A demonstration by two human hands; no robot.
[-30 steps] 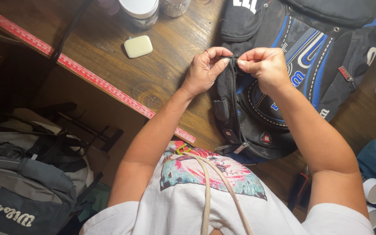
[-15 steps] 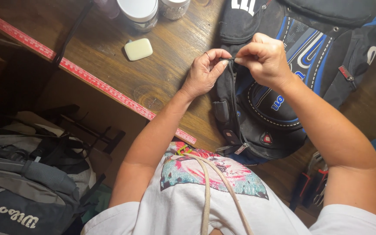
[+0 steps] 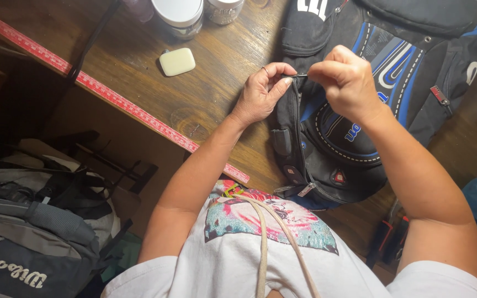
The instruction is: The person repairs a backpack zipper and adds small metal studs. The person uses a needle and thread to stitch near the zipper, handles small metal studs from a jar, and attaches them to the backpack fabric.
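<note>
- Left hand point(image 3: 261, 91) pinches the zipper edge of a black and blue backpack point(image 3: 360, 110) lying on a wooden table point(image 3: 139, 72).
- Right hand point(image 3: 344, 80) pinches the same spot, fingertips meeting.
- A cream soap-like block point(image 3: 176, 61) lies nearby, beside 2 white-lidded jars point(image 3: 180, 15).
- A red measuring strip point(image 3: 111, 98) lines the table edge.

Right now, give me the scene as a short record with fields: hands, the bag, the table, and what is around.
left hand: pinches the backpack's zipper edge at its top
right hand: pinches a thin needle-like piece at the same spot
backpack: black and blue, lying on the table
table: wooden, with a red measuring strip along its edge
soap-like bar: cream, left of the hands, apart
jars: at the far edge
grey backpack: on the floor, lower left
</note>
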